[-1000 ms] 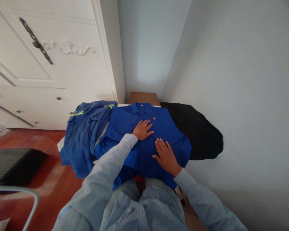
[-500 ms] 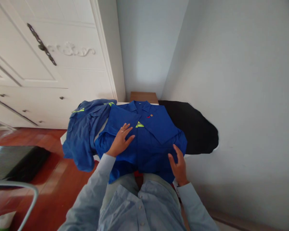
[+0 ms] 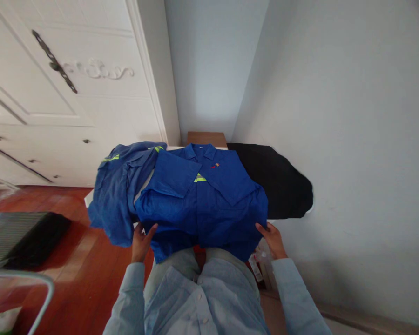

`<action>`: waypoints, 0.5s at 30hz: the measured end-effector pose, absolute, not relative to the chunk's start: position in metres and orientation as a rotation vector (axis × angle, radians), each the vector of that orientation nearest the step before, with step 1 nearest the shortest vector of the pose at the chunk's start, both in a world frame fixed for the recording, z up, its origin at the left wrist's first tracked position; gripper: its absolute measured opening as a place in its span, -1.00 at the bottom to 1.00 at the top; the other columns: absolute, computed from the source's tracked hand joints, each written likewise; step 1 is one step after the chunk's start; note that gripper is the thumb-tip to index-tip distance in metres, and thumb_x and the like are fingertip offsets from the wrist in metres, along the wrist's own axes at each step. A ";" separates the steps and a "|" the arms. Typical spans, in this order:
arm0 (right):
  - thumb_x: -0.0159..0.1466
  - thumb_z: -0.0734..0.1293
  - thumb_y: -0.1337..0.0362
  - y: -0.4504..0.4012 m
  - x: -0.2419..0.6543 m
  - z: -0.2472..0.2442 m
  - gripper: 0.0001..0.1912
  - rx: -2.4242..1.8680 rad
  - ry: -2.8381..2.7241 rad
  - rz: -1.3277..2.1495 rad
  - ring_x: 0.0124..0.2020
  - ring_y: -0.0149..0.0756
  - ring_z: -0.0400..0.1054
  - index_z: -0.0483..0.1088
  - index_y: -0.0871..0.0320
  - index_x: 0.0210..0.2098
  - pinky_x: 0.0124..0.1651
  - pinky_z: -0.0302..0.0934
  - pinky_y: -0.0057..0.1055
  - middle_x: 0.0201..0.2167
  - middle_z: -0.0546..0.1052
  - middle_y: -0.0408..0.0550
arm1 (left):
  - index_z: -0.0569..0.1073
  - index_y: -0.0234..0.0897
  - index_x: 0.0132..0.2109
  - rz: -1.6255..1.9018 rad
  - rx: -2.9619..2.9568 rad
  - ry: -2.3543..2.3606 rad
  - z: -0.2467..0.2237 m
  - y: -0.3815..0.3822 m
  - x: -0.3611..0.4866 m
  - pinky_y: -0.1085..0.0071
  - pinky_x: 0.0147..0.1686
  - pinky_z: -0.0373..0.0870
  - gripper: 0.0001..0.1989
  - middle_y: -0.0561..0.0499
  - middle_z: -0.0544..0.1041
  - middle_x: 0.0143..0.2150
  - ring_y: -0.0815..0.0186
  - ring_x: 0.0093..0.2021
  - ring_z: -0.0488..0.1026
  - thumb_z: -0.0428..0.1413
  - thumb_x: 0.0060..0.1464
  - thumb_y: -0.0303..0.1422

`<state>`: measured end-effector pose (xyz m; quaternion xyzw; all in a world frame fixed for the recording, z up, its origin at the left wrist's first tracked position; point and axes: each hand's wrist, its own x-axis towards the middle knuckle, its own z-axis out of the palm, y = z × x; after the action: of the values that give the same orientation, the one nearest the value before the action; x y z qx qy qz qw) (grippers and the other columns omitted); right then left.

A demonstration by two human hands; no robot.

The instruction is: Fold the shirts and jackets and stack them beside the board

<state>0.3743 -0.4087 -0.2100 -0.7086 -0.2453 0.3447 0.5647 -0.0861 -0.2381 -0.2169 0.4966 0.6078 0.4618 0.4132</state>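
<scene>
Closest in, the lower hem of a blue shirt is draped down towards the wearer's legs, between the two hands. If the cloth is drawn away while the hem is pressed there, it could be snagged or creased.

At the shirt's left side, the left hand is held with thumb and fingers well parted; no firm pinch is seen. By the opposite edge, the right hand is set with its thumb at the cloth; how firmly that grip is closed, or whether any fabric is caught in it, cannot be made out. Should one edge be taken and the other missed, the shirt would probably be skewed.

Beyond both hands, the shirt is spread front up on the tabletop, with a left flap and a right flap, apparently sleeves, laid across the chest. Neither is seen to be pinned, so both could be shaken loose by a quick or uneven lift.

Just beyond the left hand, a neighbouring garment is bunched beside the shirt and hung over the front edge; if it were caught by those fingers, it could be pulled to the floor. Past the right hand, a black cloth is met by the shirt's side, and might be dragged along if overlapped.
</scene>
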 end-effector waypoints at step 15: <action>-0.15 0.61 -0.04 -0.429 0.392 -0.175 -0.49 -1.520 -0.394 0.878 -0.40 -0.18 0.49 0.60 0.11 -0.30 -0.30 0.34 -0.30 -0.41 0.65 -0.07 | 0.43 -0.26 -0.46 1.294 0.796 1.481 -0.219 -0.233 -0.131 0.47 -0.48 0.35 -0.59 0.13 0.46 -0.54 0.38 -0.51 0.36 0.40 -0.30 -0.08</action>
<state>0.3917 -0.4289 -0.1755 -0.6618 -0.1715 0.3819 0.6219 -0.1305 -0.2329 -0.2189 0.3274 0.6093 0.5322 0.4882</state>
